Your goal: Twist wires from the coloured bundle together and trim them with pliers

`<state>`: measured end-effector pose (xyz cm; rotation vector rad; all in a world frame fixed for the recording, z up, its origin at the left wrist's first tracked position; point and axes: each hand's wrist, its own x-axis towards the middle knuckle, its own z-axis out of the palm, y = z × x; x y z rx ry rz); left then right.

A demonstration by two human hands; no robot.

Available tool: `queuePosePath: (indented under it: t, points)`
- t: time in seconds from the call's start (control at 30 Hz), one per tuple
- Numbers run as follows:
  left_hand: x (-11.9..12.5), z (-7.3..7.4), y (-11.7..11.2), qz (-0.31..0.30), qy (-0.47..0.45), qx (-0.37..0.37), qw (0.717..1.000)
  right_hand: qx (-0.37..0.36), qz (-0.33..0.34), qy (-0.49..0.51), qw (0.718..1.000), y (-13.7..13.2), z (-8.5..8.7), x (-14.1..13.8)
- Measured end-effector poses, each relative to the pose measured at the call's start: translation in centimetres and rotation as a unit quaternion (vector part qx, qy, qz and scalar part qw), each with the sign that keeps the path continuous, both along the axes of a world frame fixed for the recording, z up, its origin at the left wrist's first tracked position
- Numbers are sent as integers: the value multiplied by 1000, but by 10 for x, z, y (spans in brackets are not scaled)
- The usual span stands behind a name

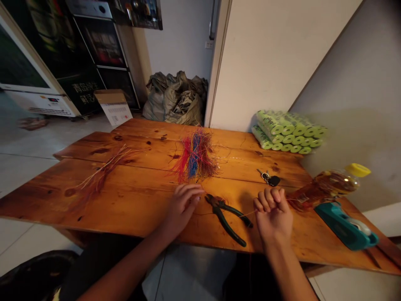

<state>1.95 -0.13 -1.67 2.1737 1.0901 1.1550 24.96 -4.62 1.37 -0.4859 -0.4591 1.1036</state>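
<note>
**Green-handled pliers (pixel 226 218) between left hand (pixel 181 207) and right hand (pixel 272 213), thin wire (pixel 247 214) pinched**

One pair of pliers, flat on the wooden worktop (pixel 131 209), jaws just beside the left hand's fingertips, handles angled down and to the right, toward the right hand. Left hand low over the worktop, fingers loosely curled; impossible to tell whether any strand lies under them. Right hand raised and closed, fingers folded over the thin wire, one length running left toward the pliers, another right toward the bottle.

Farther up the worktop, one thick bundle of coloured wires (pixel 196 156), mostly red and blue, just above the left hand but apart from it. Well to the left, one thinner spread of wires (pixel 105 171). To the right of the bundle, one set of keys (pixel 270 179) with a black fob. Near the right hand, one amber bottle (pixel 328 186) with a yellow cap, on its side, and one teal tape dispenser (pixel 346 225). Against the wall, green rolls (pixel 288 133) in stacked layers, too many to count surely. Beyond the worktop, a heap of grey sacks (pixel 175 100), one cardboard box (pixel 112 106) with a printed white label, and pale Chinese characters on a dark cabinet (pixel 84 92), too blurred to read.
</note>
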Motion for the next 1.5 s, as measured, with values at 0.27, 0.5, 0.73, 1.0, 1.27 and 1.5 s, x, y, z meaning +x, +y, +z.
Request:
queuePosePath:
  t: [0.27,0.5,0.73,1.0,1.27,1.5]
  points:
    - [17,2,38,90,69,109,988,-30,100,74,992,10,-15,7]
    - [47,13,62,111,146,103,978,-65,155,32,985,16,-21,2]
    - [46,12,58,120,183,124,968,-59,162,19,985,15,-17,7]
    - [40,18,33,169,159,136,963,-63,167,-3,984,15,-18,5]
    - [30,22,-3,161,120,125,972,-85,170,-54,980,11,-17,-9]
    - [13,36,-65,83,73,110,988,-36,68,-383,921,-1,-17,-39]
